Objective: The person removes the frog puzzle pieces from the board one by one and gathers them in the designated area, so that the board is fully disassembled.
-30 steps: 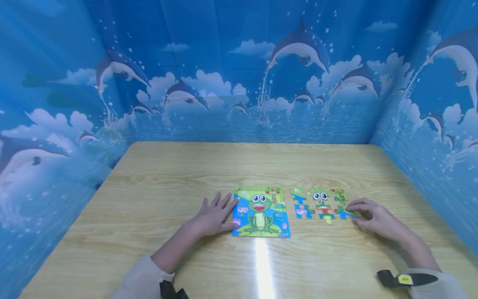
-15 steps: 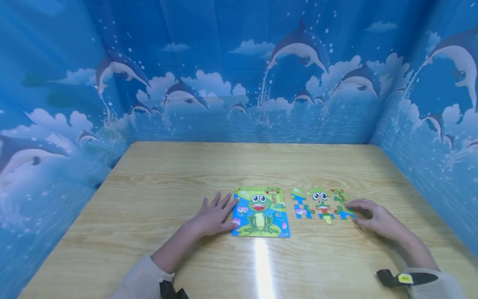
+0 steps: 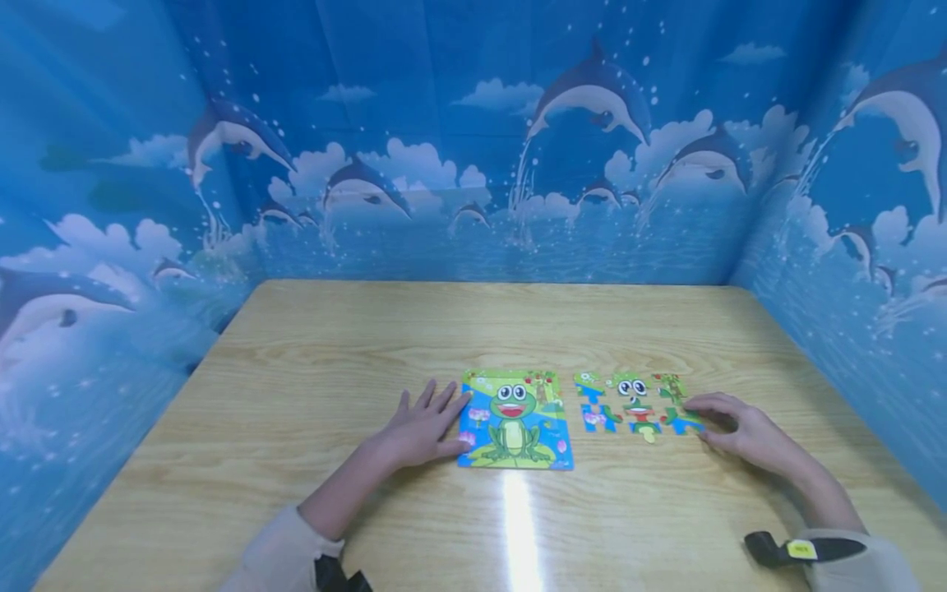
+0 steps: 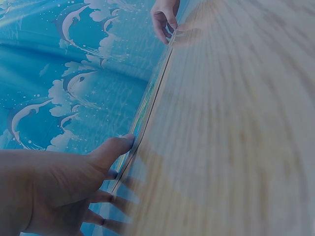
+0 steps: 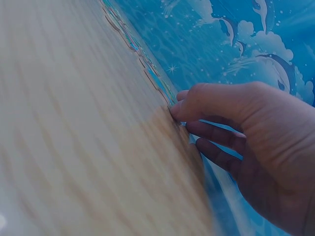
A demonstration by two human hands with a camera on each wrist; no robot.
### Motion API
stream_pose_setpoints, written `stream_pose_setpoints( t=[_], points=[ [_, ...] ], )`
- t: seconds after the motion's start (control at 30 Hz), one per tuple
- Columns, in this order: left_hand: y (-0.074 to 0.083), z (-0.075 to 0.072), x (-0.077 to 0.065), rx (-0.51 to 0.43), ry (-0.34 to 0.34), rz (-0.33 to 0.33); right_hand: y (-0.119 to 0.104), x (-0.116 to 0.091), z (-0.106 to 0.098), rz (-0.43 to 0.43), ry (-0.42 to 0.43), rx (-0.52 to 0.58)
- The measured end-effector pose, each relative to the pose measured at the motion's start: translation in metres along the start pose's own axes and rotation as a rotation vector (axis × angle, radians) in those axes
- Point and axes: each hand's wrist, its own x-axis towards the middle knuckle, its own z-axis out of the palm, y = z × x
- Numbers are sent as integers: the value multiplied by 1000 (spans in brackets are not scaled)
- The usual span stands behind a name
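A square frog picture board lies flat on the table, left of a group of loose jigsaw pieces with parts of a similar frog picture. My left hand rests spread at the board's left edge, fingertips and thumb touching it; in the left wrist view the thumb lies against that edge. My right hand is at the right end of the pieces. Its bent index finger and thumb pinch the lower right puzzle piece, partly hidden by the fingers. The middle piece with the frog's eyes sits in the top row.
The wooden table spreads around both hands. A blue dolphin curtain stands behind it and along both sides. Gaps show between several of the pieces. A bright light reflection falls in front of the board.
The right thumb and index finger have drawn slightly closer round the lower right piece since the oldest frame. The left hand, the board and the other pieces stay in place.
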Motion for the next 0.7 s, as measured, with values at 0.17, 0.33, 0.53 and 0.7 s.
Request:
stream_pose_setpoints(
  t=[0.17,0.33,0.53,0.7],
  points=[
    [0,0,0,-1,-1,1,0,0,0,-2,-3,17],
    [0,-1,0,-2,2,7,-5,1,-1,-32,49,39],
    [1,-2,-2,-5,7,7,-23,11,0,-140,135,49],
    [0,-1,-1,-13,1,5,-49,24,8,-201,122,45]
  ],
)
